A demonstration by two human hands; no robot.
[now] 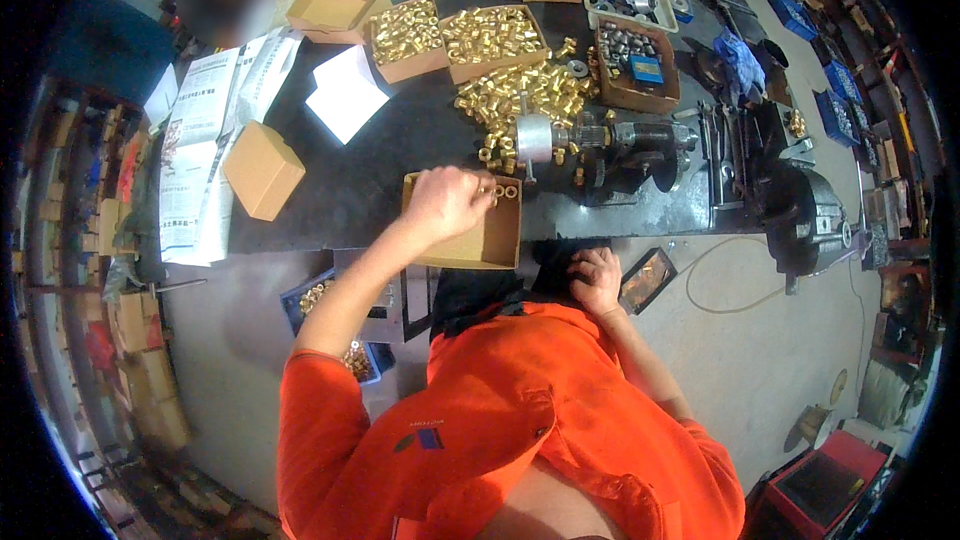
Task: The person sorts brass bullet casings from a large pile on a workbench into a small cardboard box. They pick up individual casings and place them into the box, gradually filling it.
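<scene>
My left hand (450, 202) reaches into a shallow cardboard box (497, 250) at the table's near edge. Its fingers are pinched together by a few brass nuts (506, 192) in the far end of that box; what lies between the fingertips is hidden. Lower and to the right, my right hand (597, 280) rests on my dark-trousered thigh, fingers curled in, with nothing seen in it. Just beyond the box a loose heap of brass fittings (510, 100) spreads over the table, beside a metal fixture with a pale cylinder (535, 138).
Behind the heap stand cardboard boxes full of brass fittings (495, 35). A geared shaft assembly (650, 140) and wrenches (727, 155) lie on the right. Newspaper (200, 140) and a closed cardboard box (263, 172) are on the left. Blue bins (292, 308) sit below the table.
</scene>
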